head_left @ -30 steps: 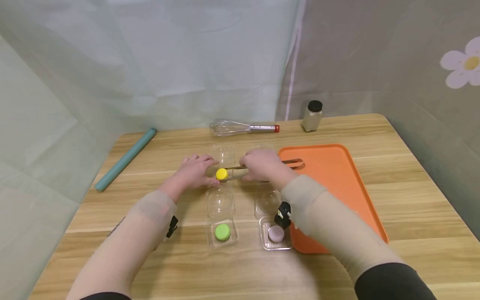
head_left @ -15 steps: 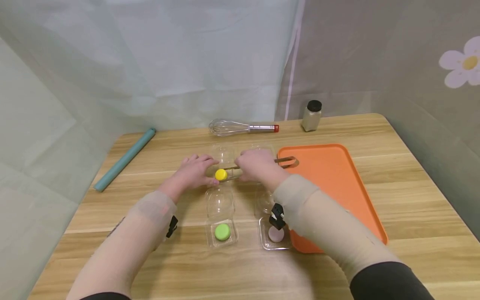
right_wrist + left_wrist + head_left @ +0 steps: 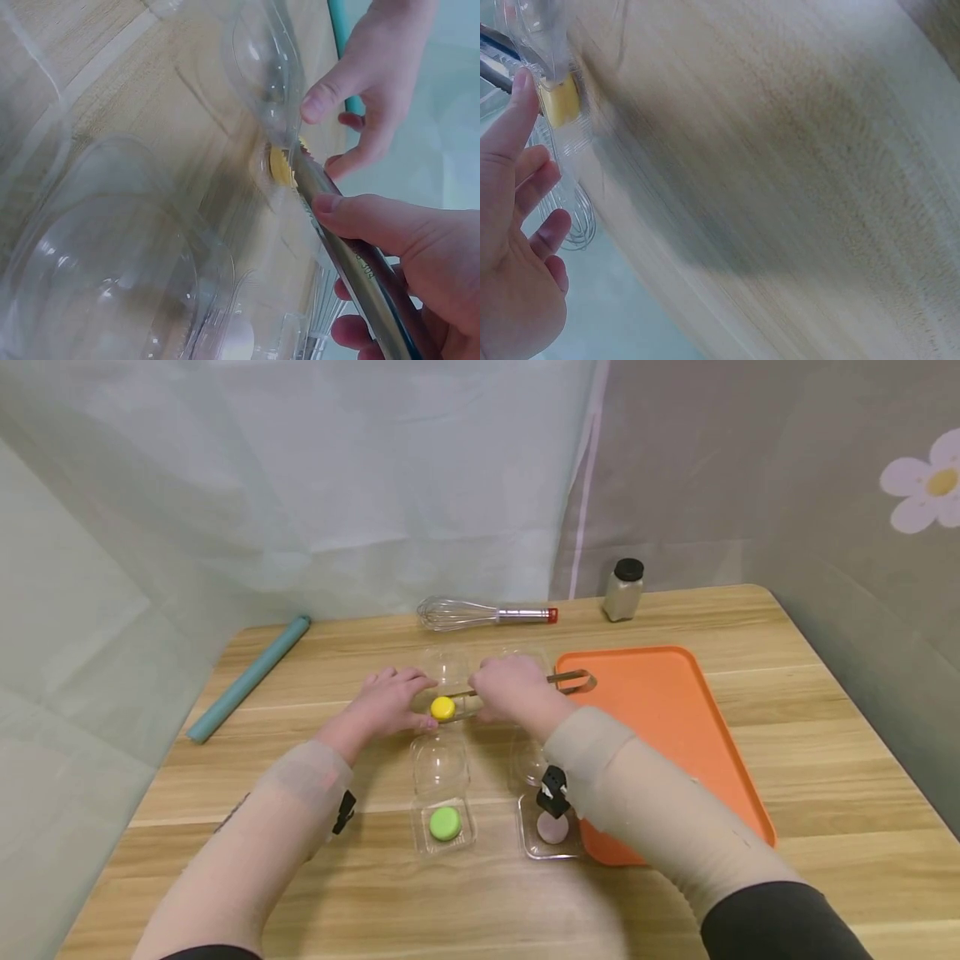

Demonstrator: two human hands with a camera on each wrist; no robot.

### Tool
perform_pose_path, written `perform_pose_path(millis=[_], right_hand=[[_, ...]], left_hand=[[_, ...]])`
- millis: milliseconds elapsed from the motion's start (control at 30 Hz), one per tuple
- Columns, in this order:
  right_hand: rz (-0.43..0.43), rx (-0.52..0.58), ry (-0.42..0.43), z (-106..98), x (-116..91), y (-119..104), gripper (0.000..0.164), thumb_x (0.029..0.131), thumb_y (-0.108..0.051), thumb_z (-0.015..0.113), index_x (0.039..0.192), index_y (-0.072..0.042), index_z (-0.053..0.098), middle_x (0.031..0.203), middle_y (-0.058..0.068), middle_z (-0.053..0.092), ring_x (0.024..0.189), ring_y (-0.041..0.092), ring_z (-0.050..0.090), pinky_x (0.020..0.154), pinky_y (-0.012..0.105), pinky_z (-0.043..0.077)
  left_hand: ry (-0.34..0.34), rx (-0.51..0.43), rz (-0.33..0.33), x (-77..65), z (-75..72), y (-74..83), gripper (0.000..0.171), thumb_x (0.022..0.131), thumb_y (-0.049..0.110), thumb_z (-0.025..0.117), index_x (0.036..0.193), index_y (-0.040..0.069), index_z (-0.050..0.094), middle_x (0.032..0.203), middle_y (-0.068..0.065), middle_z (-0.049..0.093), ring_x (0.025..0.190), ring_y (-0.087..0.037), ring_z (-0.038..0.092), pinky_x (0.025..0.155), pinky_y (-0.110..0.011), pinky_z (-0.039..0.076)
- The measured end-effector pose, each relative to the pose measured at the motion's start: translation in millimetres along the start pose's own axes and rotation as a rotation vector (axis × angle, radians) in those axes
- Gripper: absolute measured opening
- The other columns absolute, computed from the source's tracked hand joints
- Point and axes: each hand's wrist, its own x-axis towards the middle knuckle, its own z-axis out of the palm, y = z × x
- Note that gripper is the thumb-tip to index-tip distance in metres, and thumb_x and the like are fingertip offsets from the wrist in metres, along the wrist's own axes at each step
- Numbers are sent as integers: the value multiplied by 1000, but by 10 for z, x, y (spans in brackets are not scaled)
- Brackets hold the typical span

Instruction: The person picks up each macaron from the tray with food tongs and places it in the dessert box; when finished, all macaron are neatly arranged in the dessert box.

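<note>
My right hand (image 3: 513, 689) grips metal tongs (image 3: 360, 277), thumb along one arm. The toothed tips of the tongs lie at a yellow macaron (image 3: 442, 708), one arm on each side of it in the head view. That macaron sits in the base of a clear plastic clamshell box (image 3: 574, 139). My left hand (image 3: 386, 702) is at the left of this box, thumb and fingers spread around its side, holding nothing between them. Nearer me are a green macaron (image 3: 445, 824) and a pale purple macaron (image 3: 552, 828), each in its own clear box with the lid up.
An orange tray (image 3: 667, 718) lies on the right, under my right forearm. A whisk (image 3: 480, 615) and a black-capped jar (image 3: 624, 591) stand along the back. The blue-green rolling pin (image 3: 250, 679) rests at the left. Another clear box (image 3: 525, 656) is behind my right hand.
My right hand has shifted a little left with the tongs, whose looped end moved the same way. My left hand and the yellow macaron have hardly moved.
</note>
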Motion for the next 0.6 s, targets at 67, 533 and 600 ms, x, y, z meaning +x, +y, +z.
perform_pose_path(millis=[67,533,600], right_hand=[[-4,13,1,-4,-5,9,47,80,-43,71,121,-20,62,108,-1,60,90,21,59,72,39,50],[-18,22,0,-6,-13,7,45,82,-41,69,121,-20,62,110,0,60,93,22,58,75,41,50],[-19,18,1,-8,-12,10,44,82,-41,69,120,-20,62,110,0,60,93,22,58,74,42,50]], left_hand=[[2,-2,-1,0,4,-9,75,77,46,72,139,12,45,140,-13,43,119,-37,37,97,-54,26],[-1,6,0,-14,11,-29,75,77,46,72,138,13,46,139,-12,43,120,-37,36,96,-54,27],[-5,7,-1,-13,10,-31,75,77,47,72,139,13,46,140,-12,42,120,-38,36,97,-54,26]])
